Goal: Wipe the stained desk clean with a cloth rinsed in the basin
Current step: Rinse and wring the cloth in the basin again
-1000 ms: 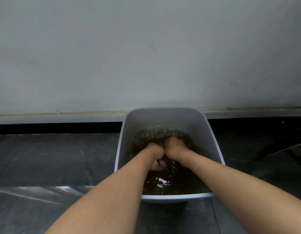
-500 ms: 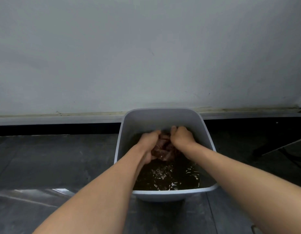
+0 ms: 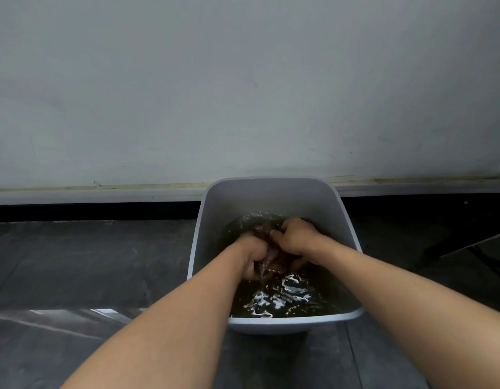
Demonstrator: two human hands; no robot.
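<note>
Cloth point(image 3: 263, 231): brown, sodden wad at the waterline, far middle of basin point(image 3: 271, 181), squeezed between both hands. Left hand point(image 3: 252, 254) curled round the near end, right hand point(image 3: 296, 237) curled round the far end; long axis near-to-far. Water point(image 3: 279, 297) dark, rippled, glinting. Basin of pale smooth plastic, round-cornered, on dark floor point(image 3: 89, 262). Likely next: lift straight up, wring.

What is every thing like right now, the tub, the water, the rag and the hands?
basin: upright on floor, partly filled.
water: dark brown, rippling.
cloth: bunched, wet, partly in the water.
left hand: grips the cloth.
right hand: grips the cloth.
</note>
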